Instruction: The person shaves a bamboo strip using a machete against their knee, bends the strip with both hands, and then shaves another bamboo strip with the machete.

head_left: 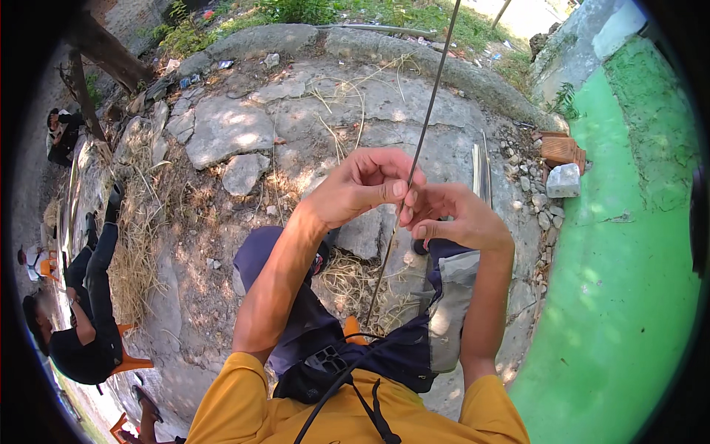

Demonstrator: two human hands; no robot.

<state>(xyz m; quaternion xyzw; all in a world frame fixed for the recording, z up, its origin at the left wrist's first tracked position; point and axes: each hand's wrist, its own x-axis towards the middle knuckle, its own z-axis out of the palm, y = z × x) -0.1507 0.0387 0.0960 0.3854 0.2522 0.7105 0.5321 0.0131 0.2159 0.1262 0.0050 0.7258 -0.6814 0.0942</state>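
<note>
A long thin dark rod [428, 111] runs at a slant from the top edge down between my knees; its material I cannot make out. My left hand [359, 186] pinches it between thumb and fingers in front of my chest. Close beside and slightly lower, my right hand [457, 214] has its bent fingers closed at the same rod, fingertips almost touching those of the left. Below the hands the rod looks lighter and rougher in one short stretch. Its lower part passes above dry straw [346, 277] on the ground.
A green wall [614, 296] stands at the right, with an orange-brown block [562, 150], a whitish block [563, 180] and stones along its foot. Broken concrete slabs [229, 132] lie ahead. On the left a person in black [81, 348] sits on an orange chair [133, 361].
</note>
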